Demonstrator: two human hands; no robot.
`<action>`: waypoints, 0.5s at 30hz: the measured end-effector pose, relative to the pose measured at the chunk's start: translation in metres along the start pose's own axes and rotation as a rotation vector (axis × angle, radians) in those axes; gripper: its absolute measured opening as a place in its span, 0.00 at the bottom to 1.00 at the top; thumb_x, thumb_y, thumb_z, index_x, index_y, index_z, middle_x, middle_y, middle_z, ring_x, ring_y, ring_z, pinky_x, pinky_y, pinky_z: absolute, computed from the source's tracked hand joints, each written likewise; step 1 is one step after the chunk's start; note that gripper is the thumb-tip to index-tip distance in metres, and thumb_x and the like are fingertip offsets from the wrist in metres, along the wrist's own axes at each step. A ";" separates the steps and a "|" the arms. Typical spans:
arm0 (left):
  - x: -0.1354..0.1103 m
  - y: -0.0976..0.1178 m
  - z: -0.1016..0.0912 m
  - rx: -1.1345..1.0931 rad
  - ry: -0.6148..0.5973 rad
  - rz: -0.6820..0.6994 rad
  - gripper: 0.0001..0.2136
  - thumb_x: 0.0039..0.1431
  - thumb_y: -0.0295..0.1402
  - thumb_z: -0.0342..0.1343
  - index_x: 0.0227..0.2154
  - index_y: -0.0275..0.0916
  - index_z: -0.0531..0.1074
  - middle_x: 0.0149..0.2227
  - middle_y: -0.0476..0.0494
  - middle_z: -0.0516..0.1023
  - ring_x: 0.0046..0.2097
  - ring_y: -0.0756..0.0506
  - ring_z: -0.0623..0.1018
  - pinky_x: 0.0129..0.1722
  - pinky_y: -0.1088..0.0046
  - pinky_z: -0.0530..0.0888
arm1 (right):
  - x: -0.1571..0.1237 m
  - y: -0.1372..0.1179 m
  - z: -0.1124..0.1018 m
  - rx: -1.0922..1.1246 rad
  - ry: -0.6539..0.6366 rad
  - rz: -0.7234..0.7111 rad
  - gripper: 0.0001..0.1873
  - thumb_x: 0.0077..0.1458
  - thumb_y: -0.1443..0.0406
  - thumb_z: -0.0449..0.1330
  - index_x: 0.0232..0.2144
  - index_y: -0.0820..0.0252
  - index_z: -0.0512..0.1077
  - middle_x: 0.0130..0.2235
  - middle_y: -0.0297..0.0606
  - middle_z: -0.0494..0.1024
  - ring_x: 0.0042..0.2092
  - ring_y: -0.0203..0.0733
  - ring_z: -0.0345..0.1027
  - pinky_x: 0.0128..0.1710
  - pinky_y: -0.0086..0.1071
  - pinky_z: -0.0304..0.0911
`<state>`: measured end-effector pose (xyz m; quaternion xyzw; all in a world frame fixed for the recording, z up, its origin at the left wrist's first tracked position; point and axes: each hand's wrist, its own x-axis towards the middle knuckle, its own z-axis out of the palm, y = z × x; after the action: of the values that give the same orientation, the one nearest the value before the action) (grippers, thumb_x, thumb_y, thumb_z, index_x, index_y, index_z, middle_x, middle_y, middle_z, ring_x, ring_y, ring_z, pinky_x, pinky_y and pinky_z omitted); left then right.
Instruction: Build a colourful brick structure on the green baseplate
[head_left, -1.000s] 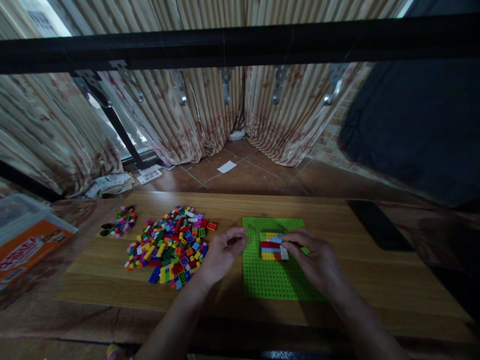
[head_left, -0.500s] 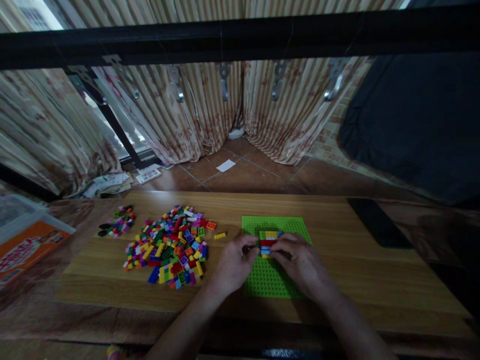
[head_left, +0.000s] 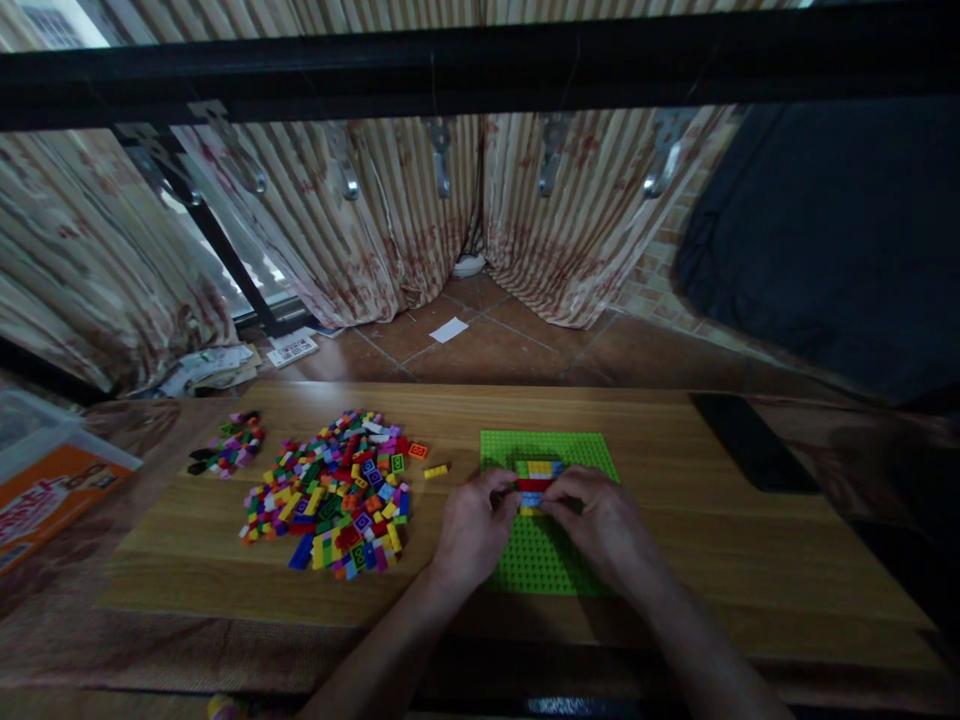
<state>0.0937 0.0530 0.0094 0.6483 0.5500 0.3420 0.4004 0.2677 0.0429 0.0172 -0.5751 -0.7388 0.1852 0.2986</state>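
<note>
A green studded baseplate (head_left: 581, 452) lies on the wooden table (head_left: 675, 520). A small stack of yellow, red and blue bricks (head_left: 537, 482) stands on its middle. My left hand (head_left: 471, 530) presses against the stack's left side with fingers curled. From the other side my right hand (head_left: 600, 525) pinches the stack, fingers closed on its right edge. Both hands meet over the baseplate. To the left spreads a pile of loose coloured bricks (head_left: 337, 495).
One yellow brick (head_left: 436, 471) lies alone between pile and baseplate. A smaller brick cluster (head_left: 225, 450) sits far left. A black phone (head_left: 750, 455) rests at the right. An orange-and-white box (head_left: 45, 490) stands off the left edge. Curtains hang behind.
My left hand moved right from beside the pile onto the brick stack. My right hand closed in on the stack. A yellow brick now lies alone left of the baseplate.
</note>
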 end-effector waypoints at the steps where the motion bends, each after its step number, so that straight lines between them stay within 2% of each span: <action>1: 0.000 0.000 0.001 0.004 0.006 -0.001 0.08 0.57 0.29 0.54 0.39 0.41 0.75 0.38 0.46 0.81 0.41 0.46 0.79 0.42 0.70 0.74 | 0.000 0.000 0.000 0.004 -0.002 -0.008 0.07 0.53 0.67 0.60 0.23 0.55 0.74 0.28 0.33 0.73 0.34 0.40 0.67 0.37 0.35 0.60; 9: -0.001 -0.002 0.006 0.052 0.029 -0.065 0.10 0.55 0.32 0.57 0.41 0.42 0.75 0.35 0.47 0.81 0.36 0.46 0.79 0.37 0.71 0.73 | 0.003 0.000 -0.002 -0.017 -0.029 -0.006 0.09 0.52 0.69 0.62 0.21 0.56 0.73 0.27 0.32 0.73 0.34 0.40 0.66 0.37 0.35 0.58; 15: 0.000 -0.005 0.010 0.081 0.064 -0.082 0.09 0.54 0.32 0.58 0.38 0.42 0.75 0.34 0.46 0.81 0.36 0.46 0.79 0.37 0.71 0.73 | 0.003 0.001 0.001 -0.009 0.011 -0.002 0.09 0.51 0.69 0.61 0.20 0.56 0.74 0.26 0.33 0.74 0.33 0.41 0.66 0.38 0.36 0.59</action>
<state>0.1004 0.0518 0.0006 0.6296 0.6019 0.3233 0.3699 0.2674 0.0462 0.0163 -0.5766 -0.7387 0.1783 0.3003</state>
